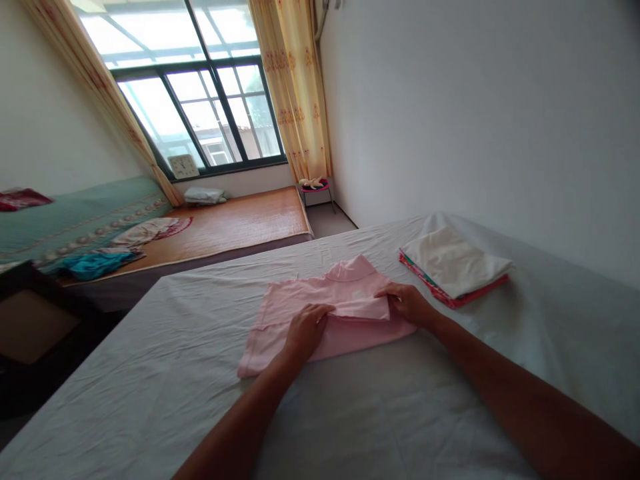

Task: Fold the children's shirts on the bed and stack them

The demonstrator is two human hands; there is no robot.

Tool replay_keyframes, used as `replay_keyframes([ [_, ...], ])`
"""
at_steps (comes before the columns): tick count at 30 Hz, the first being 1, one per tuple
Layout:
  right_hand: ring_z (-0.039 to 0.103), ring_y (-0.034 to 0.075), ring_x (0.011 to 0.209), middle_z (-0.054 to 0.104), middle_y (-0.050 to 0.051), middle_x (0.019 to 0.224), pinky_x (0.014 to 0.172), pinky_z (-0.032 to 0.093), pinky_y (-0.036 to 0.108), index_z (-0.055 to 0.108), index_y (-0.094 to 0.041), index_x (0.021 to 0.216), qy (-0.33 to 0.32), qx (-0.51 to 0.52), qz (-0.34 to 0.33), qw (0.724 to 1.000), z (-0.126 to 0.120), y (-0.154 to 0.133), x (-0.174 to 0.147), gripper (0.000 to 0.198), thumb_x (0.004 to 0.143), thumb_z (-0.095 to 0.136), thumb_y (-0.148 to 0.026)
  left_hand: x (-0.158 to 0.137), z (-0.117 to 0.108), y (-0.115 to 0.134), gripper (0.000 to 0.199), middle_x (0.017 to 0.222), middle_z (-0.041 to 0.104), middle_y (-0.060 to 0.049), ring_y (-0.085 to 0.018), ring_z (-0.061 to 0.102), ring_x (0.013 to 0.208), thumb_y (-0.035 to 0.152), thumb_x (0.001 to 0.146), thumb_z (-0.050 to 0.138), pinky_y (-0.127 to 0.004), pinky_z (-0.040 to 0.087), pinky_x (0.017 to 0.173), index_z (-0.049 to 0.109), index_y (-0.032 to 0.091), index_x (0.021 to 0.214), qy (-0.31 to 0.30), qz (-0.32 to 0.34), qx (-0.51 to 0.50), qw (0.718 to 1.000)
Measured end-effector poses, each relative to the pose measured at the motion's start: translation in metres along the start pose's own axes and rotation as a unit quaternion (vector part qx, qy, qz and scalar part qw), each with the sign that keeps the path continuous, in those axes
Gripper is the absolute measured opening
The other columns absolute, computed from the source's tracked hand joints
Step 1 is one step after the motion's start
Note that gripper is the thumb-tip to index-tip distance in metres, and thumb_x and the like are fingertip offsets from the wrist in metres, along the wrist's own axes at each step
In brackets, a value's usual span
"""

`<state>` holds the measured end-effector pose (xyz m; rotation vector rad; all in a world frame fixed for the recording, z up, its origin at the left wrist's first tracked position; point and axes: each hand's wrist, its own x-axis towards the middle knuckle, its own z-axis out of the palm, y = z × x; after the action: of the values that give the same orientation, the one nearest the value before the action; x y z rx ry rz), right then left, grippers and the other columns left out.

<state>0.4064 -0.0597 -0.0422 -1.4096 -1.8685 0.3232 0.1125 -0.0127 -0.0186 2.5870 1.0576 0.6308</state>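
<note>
A pink shirt (pixel 285 303), partly folded, lies on the pale sheet-covered surface (pixel 200 347). My left hand (pixel 307 330) is closed on the near edge of a folded flap, thumb and fingers pinching the cloth. At the flap's right end, my right hand (pixel 407 303) pinches the pink fabric between thumb and fingers. Between the two hands the flap's edge runs nearly straight. The shirt's left part spreads flat beyond my left hand. To the right of my right hand rests a stack of folded cloth (pixel 450 260), white on top with red and green layers beneath.
Behind, a bed with a brown mat (pixel 250 213) holds a teal cloth (pixel 97 263) and other fabric. A dark piece of furniture (pixel 37 327) stands at left. A white wall (pixel 475 113) borders the right side. A small pink stool (pixel 316 189) stands below the curtain (pixel 293 87).
</note>
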Motion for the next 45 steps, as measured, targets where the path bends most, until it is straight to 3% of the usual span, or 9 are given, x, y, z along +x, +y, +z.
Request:
replay_keyframes([
  [4,0.061,0.022,0.101,0.070,0.006,0.103,0.092,0.047,0.039,0.072,-0.020,0.095,0.038,-0.118,0.009,0.992,-0.011,-0.005,0.000,0.038,0.076,0.044,-0.003,-0.005,-0.004,0.004,0.039,0.092,0.064,-0.004,-0.019,0.059,0.089,0.012,0.082,0.050,-0.030,0.049,0.079,0.066,0.027,0.114,-0.004,0.008,0.039,0.999],
  [7,0.054,0.023,0.112,0.065,0.007,0.117,0.099,0.042,0.041,0.066,-0.019,0.111,0.065,-0.174,-0.032,0.982,-0.004,-0.031,0.000,0.046,0.077,0.042,-0.001,-0.008,-0.005,0.008,0.041,0.104,0.061,-0.007,-0.019,0.056,0.100,0.013,0.086,0.046,-0.032,0.049,0.085,0.060,0.026,0.122,0.044,0.051,0.027,0.997],
  [12,0.042,0.022,0.129,0.051,0.009,0.137,0.107,0.034,0.040,0.047,-0.017,0.137,-0.078,-0.196,-0.108,0.971,0.046,-0.067,-0.011,0.048,0.089,0.040,-0.015,-0.013,0.017,0.001,0.046,0.141,0.045,-0.010,-0.023,0.036,0.132,0.027,0.093,0.041,-0.041,0.033,0.109,0.043,0.020,0.138,-0.034,0.086,0.061,0.994],
  [18,0.033,0.029,0.135,0.038,0.016,0.146,0.111,0.023,0.049,0.039,-0.012,0.141,-0.128,-0.267,0.028,0.955,0.052,-0.039,-0.015,0.065,0.092,0.031,-0.055,-0.019,0.018,-0.011,0.055,0.153,0.027,-0.006,-0.022,0.022,0.141,0.046,0.096,0.029,-0.042,0.024,0.112,0.026,0.024,0.147,-0.126,0.023,0.100,0.987],
  [24,0.028,0.027,0.138,0.032,0.012,0.150,0.111,0.022,0.047,0.033,-0.013,0.145,-0.125,-0.290,0.110,0.943,0.035,-0.018,-0.011,0.069,0.092,0.024,-0.056,-0.016,-0.006,-0.055,0.054,0.154,0.023,-0.005,-0.021,0.017,0.142,0.047,0.097,0.024,-0.041,0.018,0.114,0.031,0.024,0.145,-0.130,-0.062,0.156,0.977],
  [32,0.029,0.028,0.137,0.031,0.015,0.150,0.109,0.023,0.047,0.034,-0.010,0.144,-0.128,-0.342,0.100,0.926,0.038,-0.025,-0.013,0.064,0.093,0.028,-0.048,-0.025,-0.033,-0.116,0.057,0.154,0.020,-0.005,-0.026,0.018,0.142,0.046,0.095,0.023,-0.049,0.020,0.111,0.028,0.022,0.147,-0.108,-0.244,0.228,0.936],
  [38,0.052,0.028,0.117,0.059,0.013,0.127,0.094,0.040,0.044,0.057,-0.021,0.122,-0.178,-0.307,0.097,0.930,0.008,-0.025,0.043,0.044,0.090,0.040,-0.046,-0.029,-0.032,-0.127,0.057,0.154,0.020,-0.006,-0.025,0.018,0.141,0.042,0.095,0.022,-0.047,0.018,0.113,0.027,0.019,0.147,-0.088,-0.258,0.233,0.934],
  [42,0.055,0.026,0.113,0.063,0.015,0.118,0.094,0.040,0.040,0.058,-0.017,0.116,-0.040,-0.226,0.189,0.955,0.002,-0.002,0.099,0.042,0.090,0.041,-0.046,-0.031,-0.030,-0.127,0.055,0.153,0.025,-0.006,-0.026,0.021,0.140,0.041,0.095,0.025,-0.048,0.020,0.112,0.031,0.020,0.146,-0.063,-0.254,0.227,0.938],
  [45,0.061,0.026,0.097,0.068,0.015,0.099,0.083,0.044,0.035,0.062,-0.013,0.099,0.000,-0.111,0.240,0.964,0.011,0.013,0.123,0.040,0.086,0.044,-0.047,-0.033,-0.029,-0.127,0.053,0.152,0.029,-0.007,-0.028,0.024,0.139,0.040,0.094,0.026,-0.049,0.021,0.111,0.035,0.021,0.144,-0.046,-0.243,0.215,0.945],
])
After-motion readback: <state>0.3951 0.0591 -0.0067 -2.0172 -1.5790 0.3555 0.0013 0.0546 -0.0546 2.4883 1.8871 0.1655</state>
